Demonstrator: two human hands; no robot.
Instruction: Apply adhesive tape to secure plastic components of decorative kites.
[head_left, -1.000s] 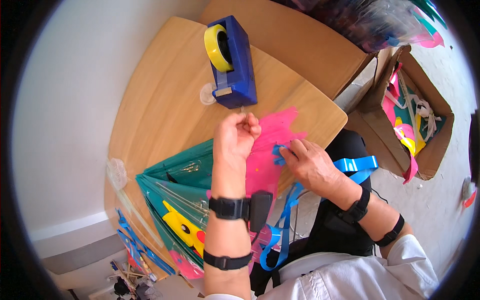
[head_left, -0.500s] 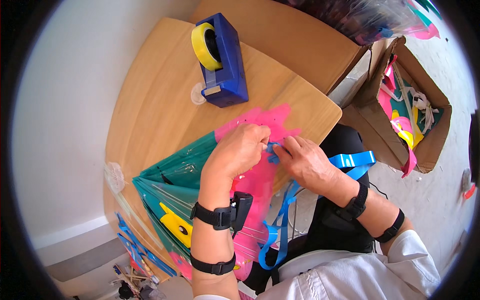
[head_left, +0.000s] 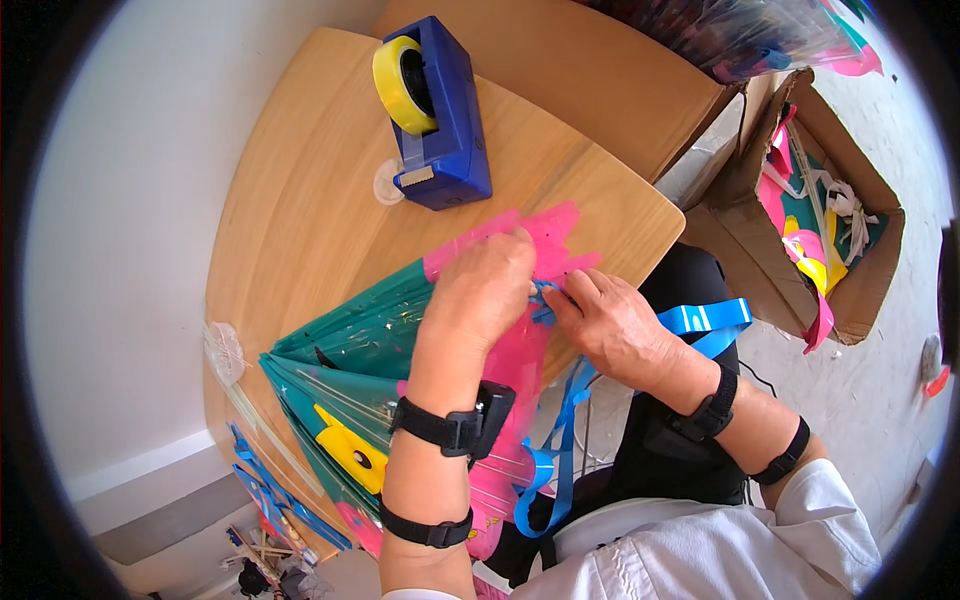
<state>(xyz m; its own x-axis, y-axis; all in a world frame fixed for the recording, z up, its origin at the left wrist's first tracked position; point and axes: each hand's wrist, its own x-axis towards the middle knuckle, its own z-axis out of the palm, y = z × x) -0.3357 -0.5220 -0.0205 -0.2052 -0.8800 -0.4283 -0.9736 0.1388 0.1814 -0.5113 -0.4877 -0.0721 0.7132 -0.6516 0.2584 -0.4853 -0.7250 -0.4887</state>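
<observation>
While the right hand (head_left: pixel 620 328) pinches blue ribbon (head_left: pixel 541 298) over the pink sheet (head_left: pixel 556 232), the left hand (head_left: pixel 485 285) curls nearby; whether its fingers grasp something, I cannot tell.

Glossy plastic film (head_left: pixel 388 312) lies beneath the left hand (head_left: pixel 488 290); shiny ribbon (head_left: pixel 703 318) beside the right hand (head_left: pixel 620 325); smooth wood-grained surface (head_left: pixel 290 200) below both

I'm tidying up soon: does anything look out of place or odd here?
Mildly: a pink flap droops outside the open cardboard box, rather than lying inside it. Blue ribbon also hangs loosely past the table's edge, which looks untidy. I see no clear spill.
</observation>
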